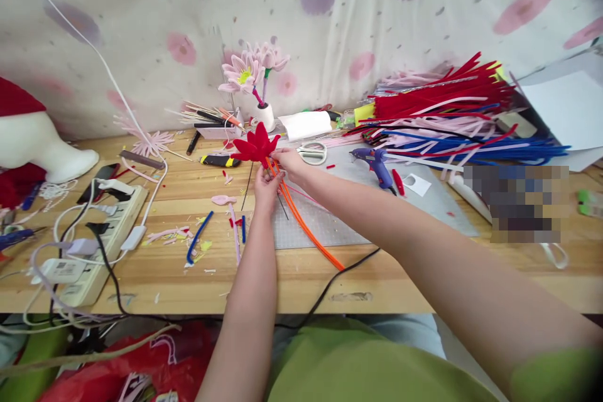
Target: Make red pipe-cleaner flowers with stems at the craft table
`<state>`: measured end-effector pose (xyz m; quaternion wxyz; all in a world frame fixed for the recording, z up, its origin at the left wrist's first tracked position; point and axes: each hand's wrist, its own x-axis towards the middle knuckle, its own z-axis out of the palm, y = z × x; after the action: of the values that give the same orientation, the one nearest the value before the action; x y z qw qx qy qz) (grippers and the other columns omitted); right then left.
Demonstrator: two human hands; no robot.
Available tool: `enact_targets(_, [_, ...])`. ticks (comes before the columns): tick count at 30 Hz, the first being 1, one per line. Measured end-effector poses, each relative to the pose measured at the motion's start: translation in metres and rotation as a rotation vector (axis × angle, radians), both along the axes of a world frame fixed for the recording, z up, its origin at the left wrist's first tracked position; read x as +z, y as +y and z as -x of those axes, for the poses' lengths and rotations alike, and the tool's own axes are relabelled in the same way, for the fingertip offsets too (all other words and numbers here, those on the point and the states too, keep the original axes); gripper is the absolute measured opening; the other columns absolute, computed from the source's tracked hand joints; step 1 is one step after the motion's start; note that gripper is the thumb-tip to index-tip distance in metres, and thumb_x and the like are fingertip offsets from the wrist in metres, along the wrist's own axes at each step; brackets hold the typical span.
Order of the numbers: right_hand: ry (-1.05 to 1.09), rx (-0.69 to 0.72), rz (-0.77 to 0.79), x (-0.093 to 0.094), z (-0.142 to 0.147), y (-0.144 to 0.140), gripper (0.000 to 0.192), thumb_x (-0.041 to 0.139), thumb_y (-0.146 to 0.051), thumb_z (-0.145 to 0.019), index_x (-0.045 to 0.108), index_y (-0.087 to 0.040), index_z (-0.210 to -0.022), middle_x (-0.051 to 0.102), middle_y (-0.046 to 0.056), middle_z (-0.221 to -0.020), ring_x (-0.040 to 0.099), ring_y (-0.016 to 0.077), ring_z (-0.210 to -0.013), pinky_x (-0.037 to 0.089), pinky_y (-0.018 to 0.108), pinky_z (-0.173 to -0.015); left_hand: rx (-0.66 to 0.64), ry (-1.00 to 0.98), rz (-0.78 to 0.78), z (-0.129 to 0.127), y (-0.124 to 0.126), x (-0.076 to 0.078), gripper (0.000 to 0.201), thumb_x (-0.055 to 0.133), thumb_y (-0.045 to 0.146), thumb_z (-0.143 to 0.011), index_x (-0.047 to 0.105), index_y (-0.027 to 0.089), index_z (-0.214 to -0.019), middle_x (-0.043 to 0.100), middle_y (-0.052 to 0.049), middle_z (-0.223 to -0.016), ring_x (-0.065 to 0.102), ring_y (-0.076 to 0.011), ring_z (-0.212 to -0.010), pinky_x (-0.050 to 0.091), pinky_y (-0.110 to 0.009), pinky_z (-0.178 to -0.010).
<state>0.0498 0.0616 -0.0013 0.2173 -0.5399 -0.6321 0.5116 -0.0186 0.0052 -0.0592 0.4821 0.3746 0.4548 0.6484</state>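
A red fuzzy flower (257, 146) made of pipe cleaners is held up over the table, its petals spread away from me. Below it, my left hand (267, 185) is closed around the flower's base. From the right, my right hand (289, 162) pinches orange pipe cleaners (308, 232) close under the petals. Their long ends curve down toward the table's front edge. Fingers partly cover the place where orange and red meet. A thin dark rod (247, 185) shows beside the left hand. Under both hands lies a grey cutting mat (325, 229).
White-handled scissors (313, 152) and a blue glue gun (375, 166) rest right of my hands. Piled pipe cleaners (438, 103) fill the back right. Pink flowers stand in a white vase (264, 117). A power strip (106, 248) with cables is at left; a black cable (348, 271) crosses the front.
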Motion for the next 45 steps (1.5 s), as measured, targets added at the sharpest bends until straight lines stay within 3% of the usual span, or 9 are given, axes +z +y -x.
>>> enact_targets(4, [0.017,-0.125,0.021,0.005,-0.024,-0.006,0.017,0.047,-0.021,-0.082,0.05,-0.017,-0.097,0.061,0.002,-0.076,0.053,0.0079,-0.058,0.042,0.019,-0.054,0.043,-0.006,-0.002,0.002,0.0,-0.001,0.056,0.076,0.035,-0.055,0.053,0.018,-0.102,0.063,0.0,-0.071,0.04,-0.0021,-0.037,0.027,-0.015,-0.031])
enact_targets(9, [-0.361,0.453,0.097,0.007,-0.062,-0.021,0.011,0.062,-0.02,-0.068,0.06,-0.016,-0.078,0.063,0.002,-0.073,0.057,0.0113,-0.065,0.039,0.02,-0.054,0.139,-0.032,-0.034,0.011,0.005,-0.002,0.049,0.07,0.042,-0.063,0.052,0.018,-0.101,0.065,-0.001,-0.075,0.032,0.001,-0.033,0.026,-0.015,-0.032])
enact_targets(11, [-0.439,0.568,0.113,0.008,-0.067,-0.026,0.01,0.063,-0.02,-0.066,0.061,-0.017,-0.076,0.064,0.001,-0.073,0.057,0.0112,-0.066,0.038,0.02,-0.054,0.154,-0.05,-0.037,0.012,0.008,-0.002,0.051,0.07,0.042,-0.062,0.051,0.018,-0.104,0.065,0.0,-0.075,0.031,0.0012,-0.032,0.027,-0.015,-0.032])
enact_targets(20, [-0.579,0.603,-0.072,-0.003,-0.058,-0.032,0.014,0.059,-0.021,-0.066,0.061,-0.018,-0.079,0.061,0.001,-0.073,0.052,0.0112,-0.064,0.036,0.021,-0.055,0.172,-0.132,-0.052,0.013,0.01,-0.003,0.052,0.072,0.037,-0.06,0.05,0.018,-0.103,0.065,0.001,-0.071,0.032,0.0006,-0.032,0.027,-0.015,-0.032])
enact_targets(26, [-0.266,0.68,0.095,-0.006,-0.066,-0.035,0.015,0.05,-0.031,-0.074,0.056,-0.017,-0.076,0.047,-0.003,-0.06,0.038,0.0067,-0.05,0.031,0.021,-0.049,0.176,-0.165,-0.077,0.012,0.012,-0.002,0.05,0.073,0.037,-0.06,0.051,0.019,-0.101,0.063,0.002,-0.07,0.032,0.0005,-0.033,0.026,-0.015,-0.034])
enact_targets(30, [-0.302,0.735,0.081,-0.006,-0.066,-0.035,0.02,0.056,-0.037,-0.072,0.053,-0.017,-0.073,0.042,-0.005,-0.057,0.034,0.0056,-0.05,0.028,0.021,-0.049,0.225,-0.141,-0.069,0.013,0.011,-0.001,0.048,0.071,0.039,-0.062,0.051,0.018,-0.101,0.062,0.002,-0.071,0.032,0.0002,-0.035,0.027,-0.015,-0.036])
enact_targets(39, [-0.369,0.719,0.101,0.037,-0.097,-0.003,0.028,0.062,-0.042,-0.067,0.058,-0.016,-0.078,0.05,-0.003,-0.063,0.043,0.0057,-0.056,0.036,0.019,-0.054,0.36,-0.164,-0.013,0.019,0.014,-0.003,0.032,0.068,0.034,-0.068,0.051,0.017,-0.089,0.063,0.002,-0.072,0.039,0.0004,-0.042,0.03,-0.011,-0.04])
enact_targets(42, [-0.366,0.781,0.192,0.036,-0.099,-0.008,0.033,0.06,-0.044,-0.069,0.061,-0.017,-0.088,0.06,0.002,-0.077,0.052,0.0078,-0.065,0.04,0.02,-0.059,0.347,-0.191,0.002,0.021,0.014,-0.002,0.028,0.067,0.033,-0.069,0.052,0.017,-0.087,0.063,0.002,-0.075,0.051,-0.002,-0.052,0.038,-0.012,-0.047])
enact_targets(45, [-0.619,0.745,0.018,0.021,-0.092,-0.024,0.032,0.059,-0.038,-0.071,0.063,-0.015,-0.093,0.064,0.007,-0.086,0.058,0.0129,-0.072,0.042,0.023,-0.061,0.318,-0.209,0.018,0.024,0.012,0.0,0.029,0.066,0.033,-0.07,0.052,0.019,-0.091,0.063,0.002,-0.075,0.056,-0.0041,-0.055,0.041,-0.014,-0.048])
